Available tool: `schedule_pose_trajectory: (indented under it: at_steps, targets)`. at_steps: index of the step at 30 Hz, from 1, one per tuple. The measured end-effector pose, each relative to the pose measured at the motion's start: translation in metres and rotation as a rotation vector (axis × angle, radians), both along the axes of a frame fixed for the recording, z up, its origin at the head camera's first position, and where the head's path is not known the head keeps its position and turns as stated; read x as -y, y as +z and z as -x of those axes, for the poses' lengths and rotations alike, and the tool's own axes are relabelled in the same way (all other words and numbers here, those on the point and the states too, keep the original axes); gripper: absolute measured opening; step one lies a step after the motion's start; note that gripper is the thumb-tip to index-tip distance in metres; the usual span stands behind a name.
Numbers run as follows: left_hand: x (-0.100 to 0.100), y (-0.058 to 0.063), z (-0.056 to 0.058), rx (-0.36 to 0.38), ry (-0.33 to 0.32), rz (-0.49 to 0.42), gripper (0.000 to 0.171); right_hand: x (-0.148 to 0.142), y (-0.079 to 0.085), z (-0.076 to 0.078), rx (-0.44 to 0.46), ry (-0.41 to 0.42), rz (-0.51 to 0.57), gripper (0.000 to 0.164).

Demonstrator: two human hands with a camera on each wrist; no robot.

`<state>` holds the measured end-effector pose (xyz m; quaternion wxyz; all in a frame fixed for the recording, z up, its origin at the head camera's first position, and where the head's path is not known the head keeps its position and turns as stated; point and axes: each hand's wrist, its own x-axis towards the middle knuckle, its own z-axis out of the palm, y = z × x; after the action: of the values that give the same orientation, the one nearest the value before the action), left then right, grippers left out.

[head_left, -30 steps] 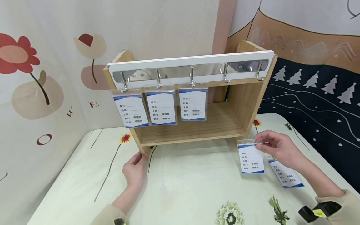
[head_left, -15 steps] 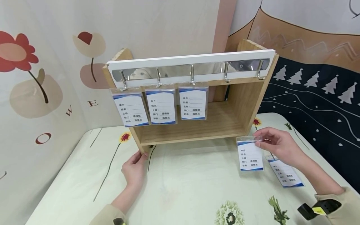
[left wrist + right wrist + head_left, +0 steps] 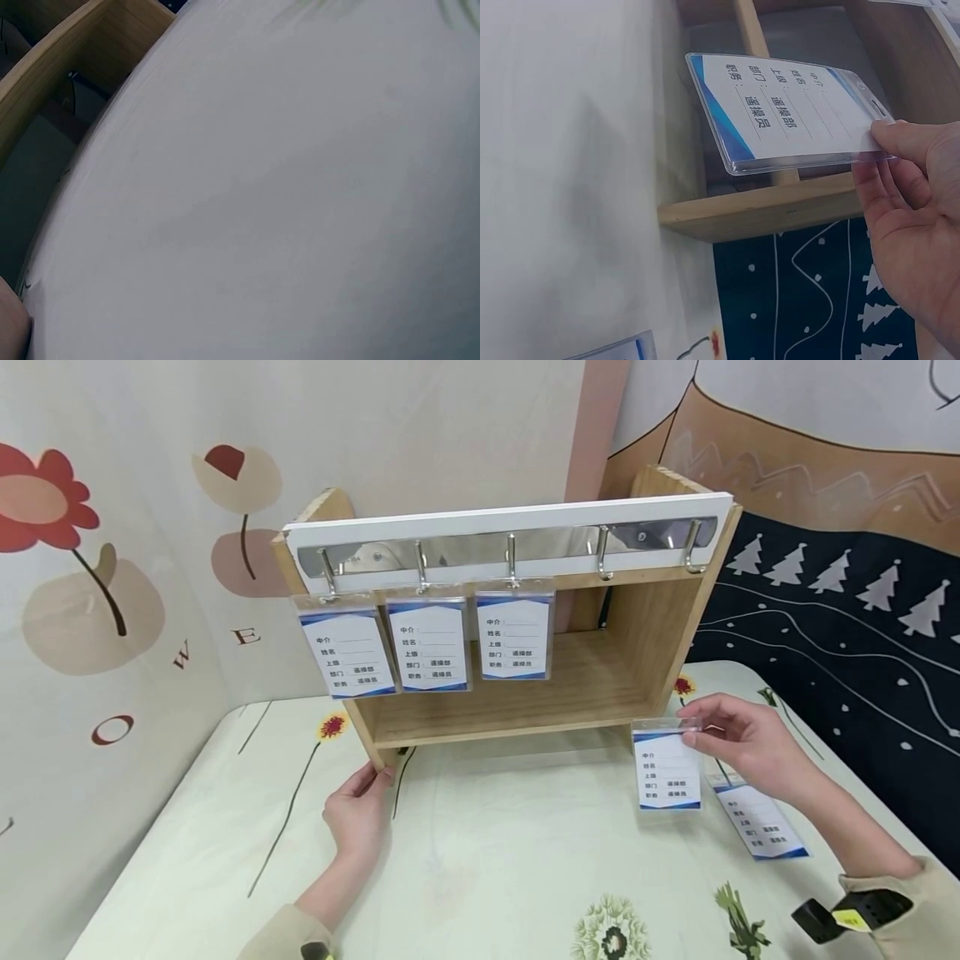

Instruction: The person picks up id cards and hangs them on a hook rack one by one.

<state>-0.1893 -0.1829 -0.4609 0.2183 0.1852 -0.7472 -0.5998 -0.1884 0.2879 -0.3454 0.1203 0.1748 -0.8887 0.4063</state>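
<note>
My right hand (image 3: 753, 745) pinches a badge holder (image 3: 667, 770) by its top edge, thumb on the front. The clear sleeve holds a white and blue card, raised in front of the shelf's lower right corner; in the right wrist view the badge holder (image 3: 780, 112) appears close up. Another badge holder (image 3: 761, 822) lies on the cloth below that hand. At the lower left corner of the wooden shelf (image 3: 510, 727), my left hand (image 3: 358, 814) grips the side panel's foot. Three badge holders (image 3: 435, 645) hang from the left and middle hooks of the rack (image 3: 480, 547).
Two bare metal hooks (image 3: 603, 553) are at the rack's right end. The shelf stands on a pale flowered cloth (image 3: 480, 860). A printed curtain (image 3: 450, 435) hangs behind, with a dark tree-patterned cloth (image 3: 847, 635) at the right.
My right hand has raised the pinched badge holder slightly. The left hand stays at the shelf's foot, and the hanging badge holders have not moved.
</note>
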Motion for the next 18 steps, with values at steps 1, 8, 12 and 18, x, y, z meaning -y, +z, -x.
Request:
schedule_pose_trajectory:
  at_steps: [1,8,12,18]
  targets:
    - [0.0,0.0,0.0,0.002,-0.001,0.0,0.034,0.0,0.001,0.0,-0.004,0.002,-0.001,0.022]
    - [0.0,0.002,-0.002,0.014,0.002,0.0,0.034,0.005,0.011,0.002,-0.013,0.016,0.006,0.022]
    - [-0.001,0.002,-0.002,0.009,0.007,-0.004,0.034,0.009,0.018,0.004,-0.033,0.017,0.017,0.021]
    - [-0.001,0.002,-0.002,0.006,0.005,-0.001,0.034,0.017,0.028,0.007,-0.07,0.023,0.039,0.022]
